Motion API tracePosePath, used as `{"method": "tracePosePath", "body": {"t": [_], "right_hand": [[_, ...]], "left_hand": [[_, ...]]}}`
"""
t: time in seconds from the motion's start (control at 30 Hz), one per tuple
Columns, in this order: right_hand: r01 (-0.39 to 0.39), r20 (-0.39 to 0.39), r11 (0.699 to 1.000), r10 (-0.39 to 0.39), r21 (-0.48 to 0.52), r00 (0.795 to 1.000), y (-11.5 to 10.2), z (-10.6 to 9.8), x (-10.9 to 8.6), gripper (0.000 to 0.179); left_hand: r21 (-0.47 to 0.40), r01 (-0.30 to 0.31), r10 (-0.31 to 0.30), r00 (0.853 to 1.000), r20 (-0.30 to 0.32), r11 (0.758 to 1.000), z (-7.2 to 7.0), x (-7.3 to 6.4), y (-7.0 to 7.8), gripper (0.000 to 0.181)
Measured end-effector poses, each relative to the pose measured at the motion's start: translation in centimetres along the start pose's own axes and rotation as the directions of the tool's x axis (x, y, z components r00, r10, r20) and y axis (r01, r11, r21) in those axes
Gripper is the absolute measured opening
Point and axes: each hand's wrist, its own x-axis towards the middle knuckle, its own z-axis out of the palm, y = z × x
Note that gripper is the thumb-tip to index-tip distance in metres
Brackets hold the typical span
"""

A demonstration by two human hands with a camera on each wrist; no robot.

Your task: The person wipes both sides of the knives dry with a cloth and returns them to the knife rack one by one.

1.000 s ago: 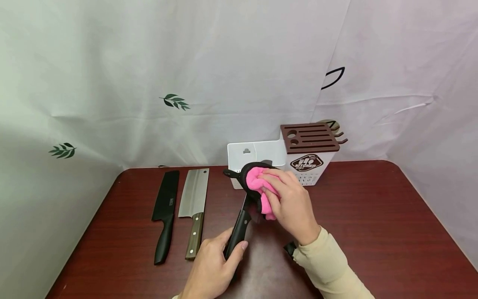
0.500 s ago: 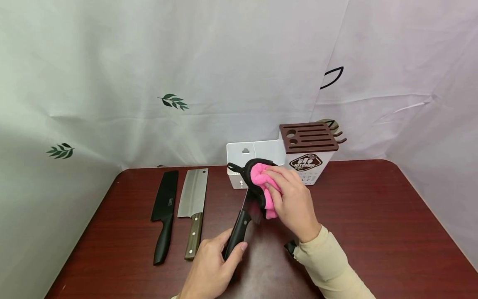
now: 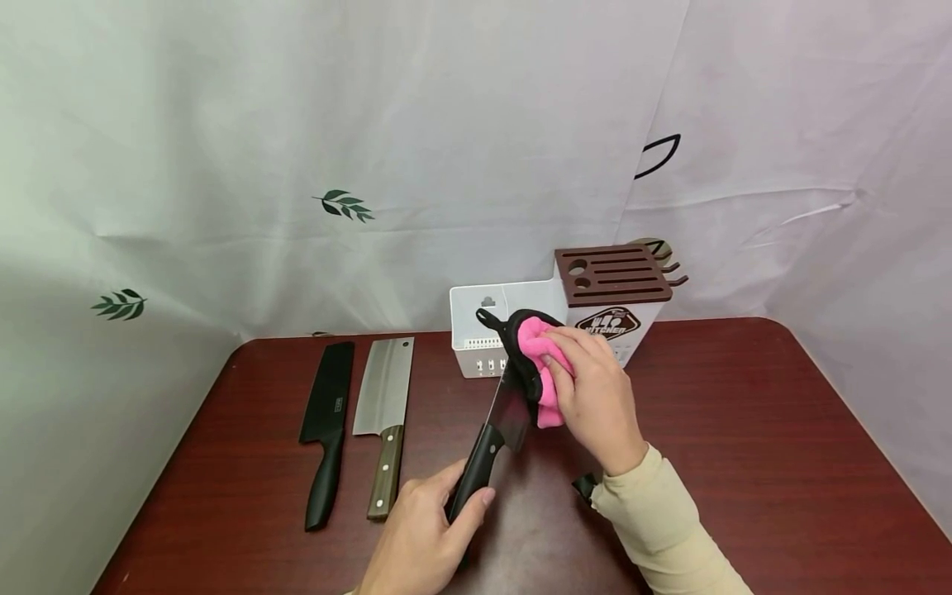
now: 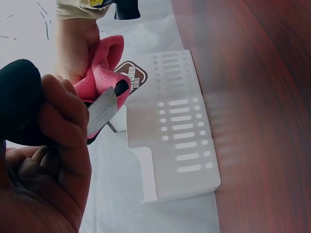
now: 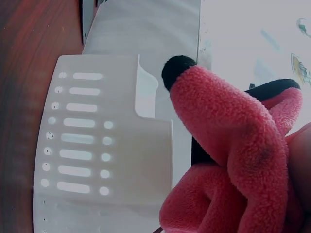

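My left hand point(image 3: 424, 529) grips the black handle of a kitchen knife point(image 3: 479, 463), its blade angled up and away to the right. A pink cloth point(image 3: 546, 364) with black edging and a hanging loop is bunched in my right hand point(image 3: 598, 397), folded over the upper part of that blade. The blade's tip is hidden by the cloth. In the left wrist view, a strip of bare blade point(image 4: 103, 112) shows between my left fingers and the cloth. Pink fleece point(image 5: 233, 141) fills much of the right wrist view.
A white knife holder point(image 3: 476, 359) with a brown slotted top point(image 3: 613, 277) stands at the table's back edge. Left of my hands lie a black knife point(image 3: 327, 434) and a cleaver with a wooden handle point(image 3: 387, 430). White fabric point(image 3: 446, 149) hangs behind the table.
My right hand and the cloth have slid up and to the right along the blade, so more of it shows near the handle. My left hand holds nearly still.
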Motion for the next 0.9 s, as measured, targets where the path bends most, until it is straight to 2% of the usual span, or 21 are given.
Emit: {"method": "tracePosePath", "body": {"t": [0.2,0.43,0.7,0.9], "right_hand": [[-0.016,0.017,1.0,0.016,-0.011,1.0,0.0,-0.14,-0.03,0.024],[-0.02,0.032,1.0,0.02,-0.008,0.999,-0.09,-0.07,-0.03,0.022],[0.025,0.066,1.0,-0.026,0.013,0.997,-0.29,0.07,-0.17,0.021],[0.084,0.129,0.996,-0.083,-0.002,0.988,-0.54,0.06,-0.24,0.02]], "left_hand": [[-0.011,0.011,-0.011,1.0,-0.001,1.0,0.06,-0.01,-0.04,0.028],[-0.037,0.0,-0.002,0.999,-0.032,0.999,0.09,-0.05,-0.19,0.023],[-0.061,-0.006,0.001,0.997,-0.076,0.998,0.0,0.04,-0.19,0.003],[-0.074,-0.031,0.023,0.993,-0.113,0.997,-0.13,0.2,-0.3,0.015]]}}
